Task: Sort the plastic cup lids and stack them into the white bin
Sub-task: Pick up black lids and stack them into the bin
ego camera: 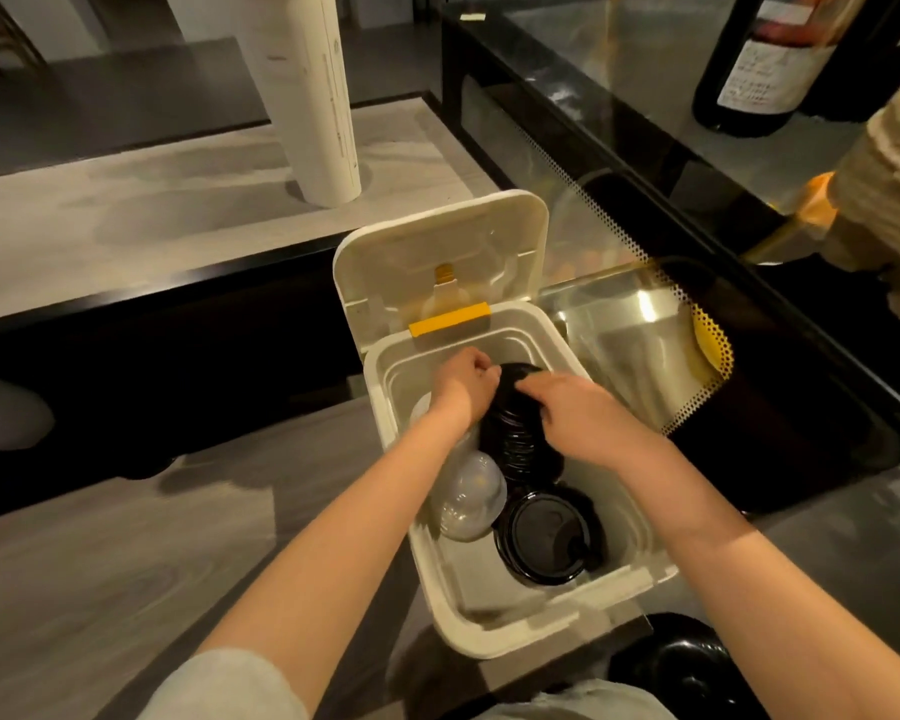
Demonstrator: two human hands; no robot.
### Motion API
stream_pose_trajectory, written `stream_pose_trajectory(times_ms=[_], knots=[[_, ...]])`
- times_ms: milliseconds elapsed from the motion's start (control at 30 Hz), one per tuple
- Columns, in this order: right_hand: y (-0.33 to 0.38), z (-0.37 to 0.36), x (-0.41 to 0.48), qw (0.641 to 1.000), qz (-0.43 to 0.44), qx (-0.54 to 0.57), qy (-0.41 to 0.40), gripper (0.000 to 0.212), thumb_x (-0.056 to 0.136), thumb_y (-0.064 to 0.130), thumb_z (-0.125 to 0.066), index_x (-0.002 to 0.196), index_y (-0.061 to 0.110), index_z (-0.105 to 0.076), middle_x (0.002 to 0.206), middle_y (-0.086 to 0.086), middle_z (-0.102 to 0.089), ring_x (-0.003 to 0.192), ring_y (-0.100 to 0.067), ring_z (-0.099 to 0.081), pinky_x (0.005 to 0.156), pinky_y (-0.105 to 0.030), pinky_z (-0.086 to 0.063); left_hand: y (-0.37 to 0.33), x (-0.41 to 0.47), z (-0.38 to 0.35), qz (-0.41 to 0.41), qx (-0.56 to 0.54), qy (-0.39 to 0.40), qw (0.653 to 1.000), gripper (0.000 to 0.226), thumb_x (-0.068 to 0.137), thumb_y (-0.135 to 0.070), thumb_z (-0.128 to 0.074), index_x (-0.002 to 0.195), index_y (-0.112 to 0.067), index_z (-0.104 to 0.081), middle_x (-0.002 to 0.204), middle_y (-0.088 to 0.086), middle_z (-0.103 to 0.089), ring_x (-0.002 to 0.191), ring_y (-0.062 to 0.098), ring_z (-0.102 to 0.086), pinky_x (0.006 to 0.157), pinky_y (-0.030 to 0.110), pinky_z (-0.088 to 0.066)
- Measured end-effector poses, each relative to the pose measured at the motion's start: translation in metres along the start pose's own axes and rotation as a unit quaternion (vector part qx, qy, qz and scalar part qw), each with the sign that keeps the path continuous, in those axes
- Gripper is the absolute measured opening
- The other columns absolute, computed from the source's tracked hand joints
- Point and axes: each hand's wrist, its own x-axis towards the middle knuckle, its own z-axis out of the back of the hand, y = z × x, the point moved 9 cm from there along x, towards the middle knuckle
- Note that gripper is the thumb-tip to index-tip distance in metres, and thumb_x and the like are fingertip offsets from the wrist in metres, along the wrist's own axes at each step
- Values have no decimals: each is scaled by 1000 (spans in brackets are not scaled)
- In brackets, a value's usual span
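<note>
The white bin [640,574] stands on the floor below me with its hinged lid [437,252] flipped up at the back. Inside lies a long stack of black cup lids [515,439] on its side. My left hand [463,381] grips the far end of that stack, fingers curled. My right hand [578,413] lies over its right side, fingers wrapped on it. A second short stack of black lids [546,537] sits nearer me in the bin. Clear dome lids [471,498] lie along the bin's left side, partly under my left forearm.
A glass-topped black display case [671,148] runs along the right, bottles on it. A pale cylinder [313,96] stands on the grey counter [126,215] behind the bin. More black lids [692,662] lie at the bottom right by my knee.
</note>
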Motion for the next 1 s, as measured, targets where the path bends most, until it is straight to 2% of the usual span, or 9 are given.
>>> stream_pose_trajectory(times_ms=[100,267,467,567,633,700,833,900,1000], knots=[[-2,-20,-4,996,-1,-68,50,49,86,6,-42,132,17,-53,135,-3,-49,127,-25,-42,102,-34,-40,-1,-2,0,-43,173,32,984,20,91,-23,-55,102,-10,-65,111,12,-64,110,32,-52,94,36,-42],[-1,-25,-21,994,15,-109,29,47,89,7,-39,133,18,-52,131,-1,-47,122,-22,-39,101,-31,-39,-12,-15,35,-85,167,-20,982,24,94,-16,-51,113,-12,-64,116,11,-62,107,26,-56,83,25,-40],[-3,11,3,999,-41,13,-18,43,89,3,-40,124,16,-60,124,-5,-58,118,-23,-51,97,-29,-40,6,-48,-10,-156,263,167,937,37,93,-22,-53,129,-22,-56,138,6,-47,126,24,-45,106,30,-33],[-2,31,36,996,-66,32,-55,40,91,5,-41,127,13,-57,124,-12,-61,113,-30,-55,95,-36,-45,5,-49,-5,-167,261,151,939,39,94,-20,-49,132,-23,-53,143,3,-43,131,22,-39,109,28,-30],[-1,24,64,997,-78,19,-21,36,91,11,-43,124,9,-58,119,-14,-62,102,-29,-58,86,-32,-47,-4,-51,6,-202,268,132,933,39,94,-17,-47,133,-18,-52,141,4,-46,130,22,-41,107,29,-32],[4,7,90,994,-78,-63,39,25,91,17,-48,108,7,-63,108,-10,-65,94,-26,-60,80,-29,-46,-10,-53,25,-222,297,88,925,38,94,-19,-45,131,-16,-53,135,2,-50,125,22,-41,103,31,-33],[9,-35,110,960,-56,-214,174,22,89,24,-57,103,9,-64,105,-7,-66,101,-25,-62,79,-30,-47,-6,-52,76,-212,297,-39,930,34,95,-24,-44,127,-18,-55,132,-3,-51,127,18,-37,101,31,-26],[10,-43,111,948,-51,-254,184,23,87,23,-60,106,10,-64,109,-6,-65,103,-24,-61,76,-29,-45,6,-50,94,-188,295,-73,934,33,96,-26,-44,126,-18,-56,137,-3,-49,134,15,-32,106,31,-22],[15,-44,112,944,-45,-283,162,21,89,15,-56,108,11,-63,113,-5,-64,107,-24,-60,78,-30,-45,19,-49,97,-185,291,-55,937,30,95,-25,-44,119,-17,-61,139,-3,-49,141,9,-23,110,34,-19]])
